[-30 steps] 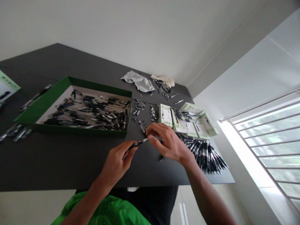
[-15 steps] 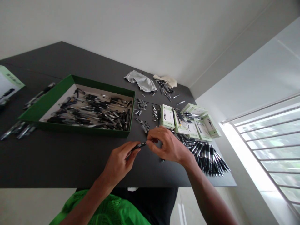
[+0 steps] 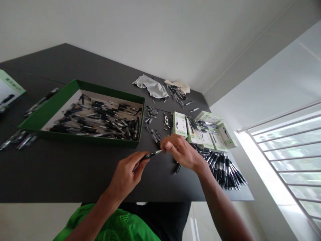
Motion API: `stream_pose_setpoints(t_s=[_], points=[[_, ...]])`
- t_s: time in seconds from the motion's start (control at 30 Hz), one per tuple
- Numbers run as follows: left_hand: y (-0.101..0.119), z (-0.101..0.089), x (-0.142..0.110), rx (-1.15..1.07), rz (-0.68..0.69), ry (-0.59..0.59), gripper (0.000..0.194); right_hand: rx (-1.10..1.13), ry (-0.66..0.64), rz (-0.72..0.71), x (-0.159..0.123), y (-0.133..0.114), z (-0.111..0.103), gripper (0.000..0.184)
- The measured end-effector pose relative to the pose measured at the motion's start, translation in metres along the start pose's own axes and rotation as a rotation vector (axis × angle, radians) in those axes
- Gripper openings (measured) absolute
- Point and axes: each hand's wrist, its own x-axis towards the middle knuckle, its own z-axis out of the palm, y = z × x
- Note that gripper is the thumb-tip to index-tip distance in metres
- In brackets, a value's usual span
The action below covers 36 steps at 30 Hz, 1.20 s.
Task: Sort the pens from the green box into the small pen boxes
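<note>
A shallow green card tray (image 3: 47, 104) with a pale inner floor is set on the dark matte counter (image 3: 75, 174), heaped with black-and-silver plastic pens (image 3: 100, 122), too many to count. Small metal pen parts (image 3: 151, 132) are scattered to its right. Two crumpled cloths, one grey (image 3: 150, 86) and one cream (image 3: 177, 86), lie beyond them. The left grip (image 3: 124, 177) is closed around a slim black pen (image 3: 147, 156), held above the counter, its silver tip pointing right. The right grip (image 3: 182, 154) is part-open, its fingertips (image 3: 167, 144) just beside that tip; contact cannot be confirmed. Six green-and-white cardboard cartons (image 3: 179, 124) lie past it, with a fanned stack of black-and-silver pens (image 3: 223, 169) further right.
</note>
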Motion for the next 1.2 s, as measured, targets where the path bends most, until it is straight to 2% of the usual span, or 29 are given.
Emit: stream_pose_setpoints(t_s=[0.1,0.2,0.3,0.5,0.6,0.73,0.8,0.87,1.0,1.2], points=[[0.000,0.001,-0.001,0.008,-0.011,-0.004,0.020,-0.330,0.091,0.228,0.014,0.026,0.004,0.027],[-0.002,0.001,-0.002,0.017,-0.022,-0.002,0.021,-0.558,0.017,0.315,0.029,0.046,0.010,0.019],[-0.003,0.001,-0.003,0.038,-0.028,-0.014,0.021,-0.610,-0.072,0.317,0.039,0.053,0.016,0.021],[-0.005,0.003,-0.004,0.068,-0.038,-0.032,0.022,-0.584,-0.068,0.340,0.045,0.055,0.020,0.023],[-0.008,0.004,-0.004,0.073,-0.034,-0.040,0.022,-0.439,0.018,0.334,0.039,0.053,0.015,0.018],[-0.011,0.005,-0.005,0.065,-0.024,-0.041,0.020,0.108,0.293,0.290,0.016,0.028,0.006,0.013],[-0.012,0.005,-0.005,0.063,-0.028,-0.049,0.019,0.329,0.333,0.265,0.003,0.009,0.004,0.010],[-0.012,0.005,-0.005,0.072,-0.026,-0.056,0.020,0.462,0.308,0.229,-0.007,-0.008,0.007,0.009],[-0.011,0.005,-0.005,0.116,-0.009,-0.071,0.019,0.493,0.298,0.137,-0.016,-0.025,0.018,0.006],[-0.010,0.004,-0.006,0.115,0.000,-0.078,0.020,0.450,0.317,0.152,-0.016,-0.026,0.029,0.004]])
